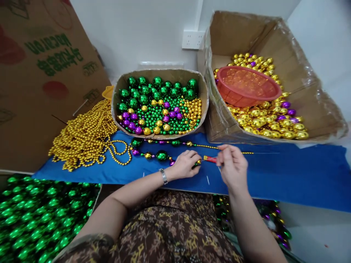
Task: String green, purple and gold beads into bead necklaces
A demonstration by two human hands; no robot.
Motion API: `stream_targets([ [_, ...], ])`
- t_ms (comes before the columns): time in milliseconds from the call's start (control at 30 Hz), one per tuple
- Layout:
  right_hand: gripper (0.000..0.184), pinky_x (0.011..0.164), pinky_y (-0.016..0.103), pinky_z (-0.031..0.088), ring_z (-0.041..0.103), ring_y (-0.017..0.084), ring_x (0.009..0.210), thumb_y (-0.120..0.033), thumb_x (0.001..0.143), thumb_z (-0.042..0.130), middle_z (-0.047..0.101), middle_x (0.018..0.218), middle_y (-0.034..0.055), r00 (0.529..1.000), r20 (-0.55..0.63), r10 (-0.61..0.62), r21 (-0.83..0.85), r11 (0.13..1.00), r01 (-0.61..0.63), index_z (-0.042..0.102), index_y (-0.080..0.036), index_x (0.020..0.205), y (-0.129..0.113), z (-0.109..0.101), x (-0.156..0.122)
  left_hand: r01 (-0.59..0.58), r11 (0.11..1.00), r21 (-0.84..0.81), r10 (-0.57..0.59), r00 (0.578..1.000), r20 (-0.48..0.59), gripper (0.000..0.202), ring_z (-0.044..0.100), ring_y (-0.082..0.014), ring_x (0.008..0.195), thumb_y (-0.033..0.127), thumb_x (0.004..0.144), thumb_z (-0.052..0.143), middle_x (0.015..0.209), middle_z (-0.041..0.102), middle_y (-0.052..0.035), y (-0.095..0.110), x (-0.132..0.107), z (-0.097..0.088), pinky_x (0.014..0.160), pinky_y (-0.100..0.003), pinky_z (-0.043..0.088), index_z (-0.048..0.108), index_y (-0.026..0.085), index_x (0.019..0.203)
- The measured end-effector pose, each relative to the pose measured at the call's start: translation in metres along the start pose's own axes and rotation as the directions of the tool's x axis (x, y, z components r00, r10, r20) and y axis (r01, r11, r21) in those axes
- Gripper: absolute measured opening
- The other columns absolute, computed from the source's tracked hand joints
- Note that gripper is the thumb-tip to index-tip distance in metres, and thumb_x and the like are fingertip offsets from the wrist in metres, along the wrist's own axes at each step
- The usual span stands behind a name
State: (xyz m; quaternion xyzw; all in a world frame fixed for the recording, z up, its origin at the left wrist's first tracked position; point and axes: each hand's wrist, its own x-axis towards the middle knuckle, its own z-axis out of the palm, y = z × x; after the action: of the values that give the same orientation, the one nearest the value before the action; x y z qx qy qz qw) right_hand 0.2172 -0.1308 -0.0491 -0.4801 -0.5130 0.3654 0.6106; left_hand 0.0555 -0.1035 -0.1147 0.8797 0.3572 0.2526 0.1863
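Observation:
My left hand (187, 164), with a metal watch on its wrist, is closed on the end of a bead string. A gold bead shows at its fingertips. From there a thin thread (203, 159) runs to my right hand (232, 164), whose fingers are pinched on it. Between the hands, close to the right fingers, is a small red piece (210, 159) with a yellow end; its kind is unclear. The bead string (161, 155), with green, purple and gold beads, loops left across the blue cloth (287, 175). A small gold bead chain (207, 146) passes behind the right fingertips.
A carton of mixed beads (204, 106) stands behind the hands. At right, a bigger carton (315, 95) holds gold beads and a red basket (248, 86). Gold bead chains (85, 131) are heaped at left. Green beads (41, 215) lie below the table's front edge.

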Motion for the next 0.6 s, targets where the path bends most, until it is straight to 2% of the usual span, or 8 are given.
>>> stream_targets([
  [133,0.027,0.046,0.017,0.035,0.043,0.005,0.048,-0.046,0.087,0.062,0.044,0.057,-0.0076,0.970,-0.244,-0.011,0.084,0.996,0.032,0.061,-0.018,0.088,-0.007,-0.023,0.014,0.074,0.983,0.171,-0.081,0.996,0.034,0.027,0.051,-0.0241,0.100,0.035,0.087,0.054,0.112,0.059,-0.0093,-0.008,-0.010,-0.007,0.078,-0.035,0.051,0.059,0.019,0.108],
  [267,0.030,0.044,0.016,0.033,0.037,0.005,0.048,-0.047,0.083,0.066,0.042,0.055,-0.0084,0.899,-0.435,-0.054,0.096,0.990,0.106,0.059,-0.018,0.084,-0.014,-0.038,0.024,0.059,0.959,0.276,-0.076,0.996,0.049,0.028,0.049,-0.0253,0.104,0.035,0.089,0.053,0.116,0.056,-0.0103,-0.030,-0.023,-0.016,0.072,-0.034,0.052,0.058,0.021,0.112],
  [467,0.025,0.043,0.019,0.032,0.033,0.007,0.046,-0.045,0.085,0.065,0.040,0.052,-0.0079,0.845,-0.524,-0.107,0.112,0.975,0.193,0.058,-0.021,0.082,-0.021,-0.044,0.031,-0.135,0.913,0.386,0.084,0.986,0.147,0.028,0.049,-0.0277,0.106,0.031,0.093,0.045,0.122,0.054,-0.0148,-0.067,-0.032,-0.045,0.079,-0.039,0.051,0.060,0.020,0.114],
  [533,0.024,0.042,0.019,0.031,0.033,0.007,0.045,-0.044,0.086,0.063,0.040,0.052,-0.0078,0.828,-0.546,-0.124,0.108,0.970,0.217,0.058,-0.022,0.083,-0.023,-0.040,0.030,-0.158,0.914,0.373,0.095,0.979,0.180,0.028,0.051,-0.0285,0.107,0.031,0.092,0.047,0.120,0.057,-0.0154,-0.071,-0.032,-0.055,0.080,-0.040,0.051,0.061,0.020,0.113],
  [600,0.023,0.043,0.019,0.032,0.034,0.007,0.045,-0.044,0.088,0.062,0.040,0.053,-0.0081,0.838,-0.530,-0.131,0.098,0.972,0.214,0.058,-0.021,0.085,-0.025,-0.033,0.026,-0.148,0.934,0.326,0.092,0.979,0.182,0.031,0.053,-0.0293,0.106,0.037,0.089,0.053,0.116,0.059,-0.0154,-0.069,-0.033,-0.064,0.083,-0.041,0.050,0.062,0.020,0.113],
])
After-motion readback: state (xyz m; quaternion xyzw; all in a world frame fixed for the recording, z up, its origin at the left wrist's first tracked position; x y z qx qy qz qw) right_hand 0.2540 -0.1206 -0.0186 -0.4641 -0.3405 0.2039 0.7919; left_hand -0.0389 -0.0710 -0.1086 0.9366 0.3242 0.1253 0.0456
